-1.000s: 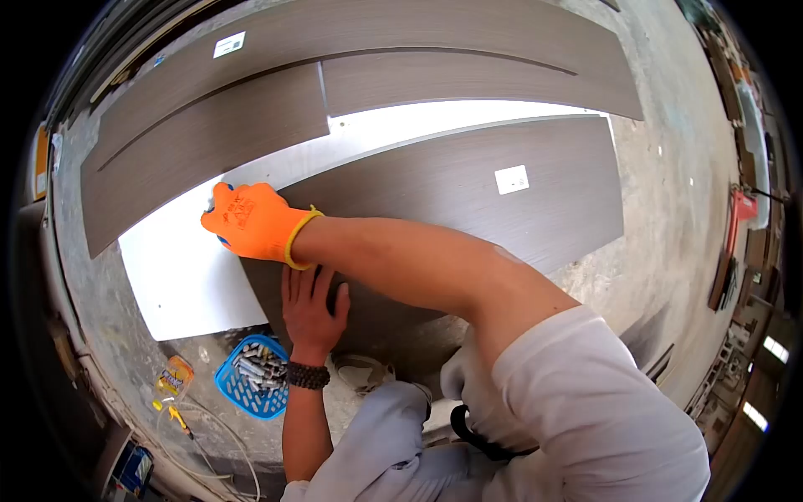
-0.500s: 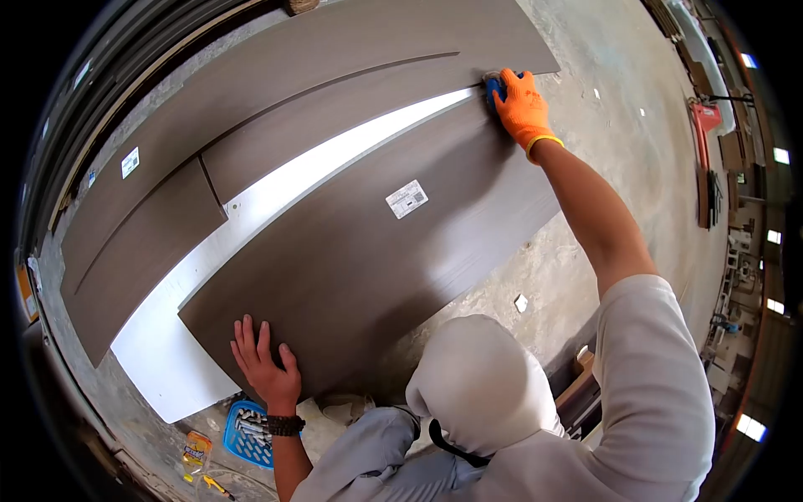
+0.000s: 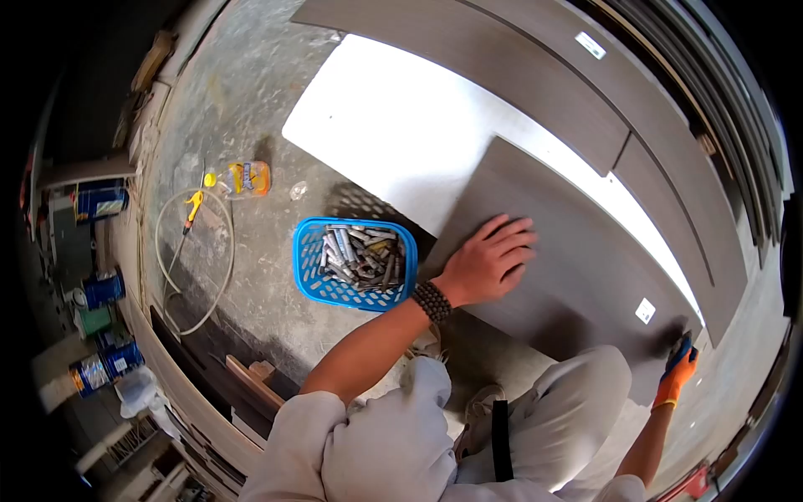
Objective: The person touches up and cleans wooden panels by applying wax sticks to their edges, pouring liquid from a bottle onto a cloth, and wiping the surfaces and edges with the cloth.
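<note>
My bare left hand (image 3: 493,259), a dark beaded bracelet on its wrist, lies with fingers extended on the grey-brown panel (image 3: 560,268). At the panel's far right end is my right hand (image 3: 674,378) in an orange glove with a blue palm. Its fingers are closed around a small dark wad or pad, which I cannot make out. A white label (image 3: 645,311) is stuck on the panel near that hand. Beneath the panel, a white board (image 3: 393,109) shows. Just left of my left wrist stands a blue plastic basket (image 3: 305,284) full of short crayon-like sticks (image 3: 360,255).
More grey-brown panels (image 3: 552,92) lie beyond the white board, with long boards (image 3: 711,109) stacked behind them. On the concrete floor to the left are a bottle with an orange label (image 3: 248,178) and a yellow air gun (image 3: 193,201) with a looped hose. Blue cans (image 3: 104,289) stand farther left.
The view has swung left, bringing the basket, bottle and hose toward the middle. My left hand still rests on the panel; my right hand is still at its far end, closed on the dark wad.
</note>
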{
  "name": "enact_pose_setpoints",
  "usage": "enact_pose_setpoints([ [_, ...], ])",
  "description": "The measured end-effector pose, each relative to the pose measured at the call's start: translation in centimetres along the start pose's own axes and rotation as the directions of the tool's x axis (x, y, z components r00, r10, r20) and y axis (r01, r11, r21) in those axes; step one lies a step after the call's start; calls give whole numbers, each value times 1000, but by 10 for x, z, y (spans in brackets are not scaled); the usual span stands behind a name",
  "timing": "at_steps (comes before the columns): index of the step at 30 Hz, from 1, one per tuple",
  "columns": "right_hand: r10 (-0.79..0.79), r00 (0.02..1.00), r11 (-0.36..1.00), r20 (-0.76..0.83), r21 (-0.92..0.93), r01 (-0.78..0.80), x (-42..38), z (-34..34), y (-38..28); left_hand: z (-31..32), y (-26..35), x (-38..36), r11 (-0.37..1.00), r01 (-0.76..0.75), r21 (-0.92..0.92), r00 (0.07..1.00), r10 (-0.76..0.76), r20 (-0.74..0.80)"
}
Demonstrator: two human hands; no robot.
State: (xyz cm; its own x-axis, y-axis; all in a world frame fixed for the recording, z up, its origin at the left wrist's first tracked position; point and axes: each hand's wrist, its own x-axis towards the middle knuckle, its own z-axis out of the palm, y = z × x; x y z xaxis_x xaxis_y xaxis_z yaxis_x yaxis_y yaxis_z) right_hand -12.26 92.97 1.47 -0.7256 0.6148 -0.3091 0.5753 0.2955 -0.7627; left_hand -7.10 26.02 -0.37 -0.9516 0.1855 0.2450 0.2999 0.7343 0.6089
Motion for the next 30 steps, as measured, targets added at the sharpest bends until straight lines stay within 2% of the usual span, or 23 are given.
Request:
enact_pose_setpoints([
  [1,-115,993,989,-9,95,115,-31,51,-55,0,-11,-9,949,68,-308,995,-87,-49],
  [2,-220,965,967,140,162,197,-45,108,-98,-6,-24,-23,802,104,-588,980,-184,-77],
  [4,-350,855,934,384,215,286,-95,189,-158,-64,-47,-49,913,135,-384,802,-329,-499],
  [5,-389,773,921,500,226,318,-127,222,-182,-97,-70,-71,893,320,-315,614,-449,-649],
  [6,-406,684,913,607,229,339,-155,253,-202,-129,-103,-99,821,437,-367,374,-537,-756],
  [7,-412,588,904,696,233,359,-180,279,-217,-157,-156,-139,784,526,-329,177,-479,-860],
  [8,-412,492,893,767,230,387,-202,300,-231,-191,-199,-176,638,701,-318,33,-475,-879],
  [9,-399,393,880,829,225,418,-223,318,-240,-215,-256,-215,542,820,-181,30,-358,-933],
  [11,-374,221,856,901,244,456,-255,349,-254,-251,-311,-241,385,923,-4,137,-338,-931],
  [12,-353,170,869,920,256,423,-269,363,-256,-262,-342,-250,486,840,-242,61,-527,-848],
  [13,-318,159,916,935,260,305,-282,373,-256,-260,-364,-257,516,707,-484,35,-709,-704],
  [14,-282,147,950,948,254,184,-295,383,-255,-270,-354,-246,532,663,-526,137,-777,-614],
  [15,-167,174,954,970,204,-221,-310,397,-258,-271,-364,-245,484,753,-445,83,-742,-666],
  [16,-106,107,947,989,133,-292,-318,407,-261,-269,-362,-243,489,756,-436,86,-733,-675],
  [17,-46,26,931,999,52,-360,-324,418,-262,-264,-349,-239,483,820,-309,112,-663,-740],
  [18,-7,54,925,998,27,-379,-330,429,-258,-263,-310,-221,487,818,-307,83,-628,-774],
  [20,40,94,908,995,3,-420,-342,441,-252,-264,-255,-218,579,735,-354,113,-619,-777],
  [22,-19,-167,888,986,-60,-455,-355,449,-255,-262,-193,-226,671,660,-338,167,-570,-805],
  [24,-31,-226,860,974,-89,-502,-362,465,-244,-253,-120,-215,810,445,-382,157,-490,-857],
  [25,-40,-282,828,959,-126,-547,-369,472,-239,-247,-92,-219,832,444,-333,175,-445,-878],
  [27,-30,-335,766,942,-193,-613,-397,474,-241,-231,-38,-206,892,237,-385,198,-432,-880],
  [29,-116,-423,758,899,-195,-622,-418,475,-240,-207,-5,-204,878,246,-411,291,-471,-833],
  [30,-103,-472,793,875,-215,-571,-425,477,-238,-198,11,-203,848,279,-451,432,-530,-730],
])
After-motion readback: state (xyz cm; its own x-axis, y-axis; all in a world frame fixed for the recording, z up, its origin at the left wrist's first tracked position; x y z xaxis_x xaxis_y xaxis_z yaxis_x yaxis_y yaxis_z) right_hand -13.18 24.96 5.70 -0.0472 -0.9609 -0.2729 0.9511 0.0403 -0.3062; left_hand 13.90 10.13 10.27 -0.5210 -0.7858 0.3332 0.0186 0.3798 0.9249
